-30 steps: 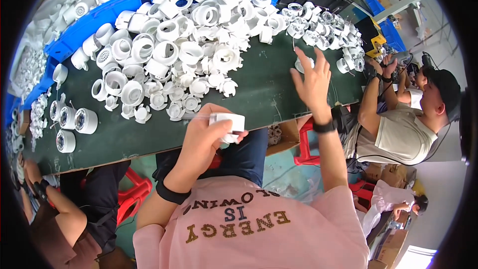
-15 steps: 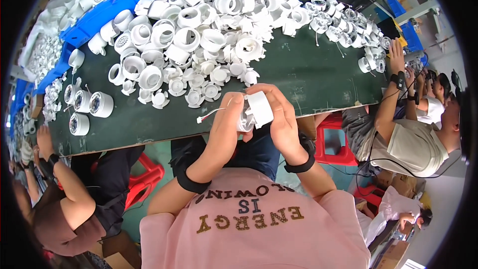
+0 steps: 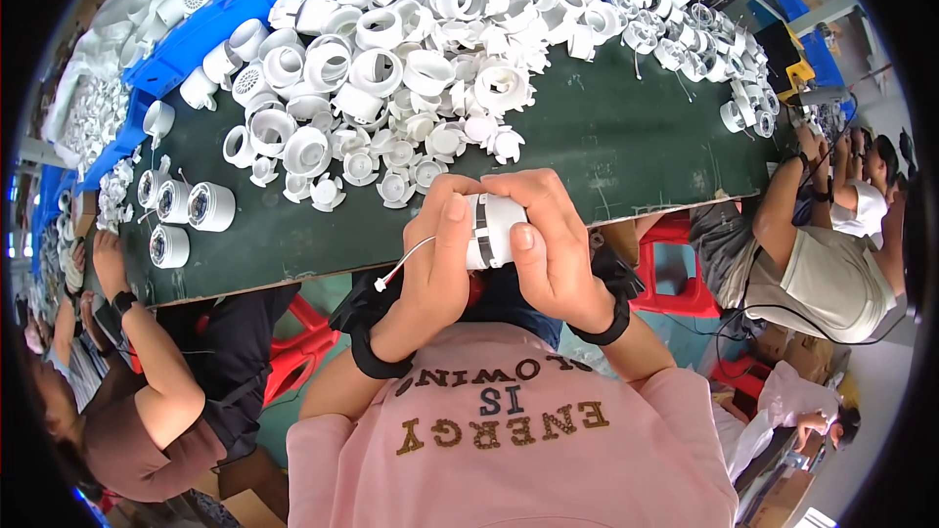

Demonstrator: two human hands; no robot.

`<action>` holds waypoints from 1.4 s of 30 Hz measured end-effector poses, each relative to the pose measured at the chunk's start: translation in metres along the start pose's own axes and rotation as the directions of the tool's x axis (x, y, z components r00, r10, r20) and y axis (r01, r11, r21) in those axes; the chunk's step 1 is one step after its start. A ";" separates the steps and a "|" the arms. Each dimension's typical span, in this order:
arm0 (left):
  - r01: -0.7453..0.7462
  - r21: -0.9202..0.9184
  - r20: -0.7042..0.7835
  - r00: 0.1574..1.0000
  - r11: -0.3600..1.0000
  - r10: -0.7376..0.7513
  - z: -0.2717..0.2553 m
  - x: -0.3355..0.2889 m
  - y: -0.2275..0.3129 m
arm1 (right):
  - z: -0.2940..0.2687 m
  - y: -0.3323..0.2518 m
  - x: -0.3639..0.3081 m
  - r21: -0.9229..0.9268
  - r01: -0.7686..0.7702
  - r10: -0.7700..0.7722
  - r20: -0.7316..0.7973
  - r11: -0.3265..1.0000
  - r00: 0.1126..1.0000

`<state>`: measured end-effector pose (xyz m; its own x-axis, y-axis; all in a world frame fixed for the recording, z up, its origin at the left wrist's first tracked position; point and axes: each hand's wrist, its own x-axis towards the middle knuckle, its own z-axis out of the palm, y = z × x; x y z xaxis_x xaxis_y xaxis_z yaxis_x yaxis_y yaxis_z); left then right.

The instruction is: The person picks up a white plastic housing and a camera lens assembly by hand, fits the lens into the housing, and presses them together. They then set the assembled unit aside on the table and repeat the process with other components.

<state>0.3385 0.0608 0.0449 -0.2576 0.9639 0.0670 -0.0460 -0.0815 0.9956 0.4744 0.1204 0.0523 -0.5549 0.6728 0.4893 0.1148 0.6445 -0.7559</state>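
Over the near edge of the desk (image 3: 646, 168), holding a white cylinder (image 3: 502, 225) between the left hand (image 3: 440, 252) and the right hand (image 3: 558, 246), clasped from both sides. Looks short, round and smooth, with dark gaps toward its left part, and is partly hidden by fingers. Trails a thin wire (image 3: 405, 260) leftward, tipped with a small white plug (image 3: 381, 285). Near the desk's left edge, set with four white cases (image 3: 211, 206); toward the far edge, heaped with white plastic parts (image 3: 379, 71).
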 end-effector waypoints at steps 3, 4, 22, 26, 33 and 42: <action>-0.060 0.082 -0.005 0.998 0.995 0.061 -0.001 0.000 0.004 | 0.003 0.000 0.000 0.029 0.027 -0.027 -0.005 0.999 1.000; -0.058 0.083 -0.004 0.998 0.995 0.058 -0.001 -0.001 0.002 | 0.005 -0.001 -0.001 0.035 0.033 -0.033 0.000 0.999 0.999; -0.365 0.201 0.050 0.931 0.909 0.362 0.006 -0.014 0.012 | 0.027 0.009 -0.012 0.257 0.358 -0.340 -0.111 0.898 0.934; -0.200 0.184 0.005 0.979 0.962 0.203 -0.008 -0.002 -0.008 | 0.023 0.018 -0.008 0.396 -0.032 -0.026 0.140 0.918 0.990; -0.196 0.302 0.153 0.976 0.933 0.156 -0.030 0.000 0.008 | 0.042 0.001 -0.015 0.411 -0.226 0.234 0.032 0.883 0.972; 0.005 0.851 -0.289 0.840 0.525 0.460 -0.287 0.140 0.008 | 0.008 0.000 -0.027 0.726 -0.590 0.513 0.377 0.353 0.771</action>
<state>0.0247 0.1226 0.0439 -0.5160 0.6986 0.4957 0.7960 0.1772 0.5788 0.4829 0.0997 0.0362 -0.6795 0.7126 -0.1744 -0.2307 -0.4332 -0.8713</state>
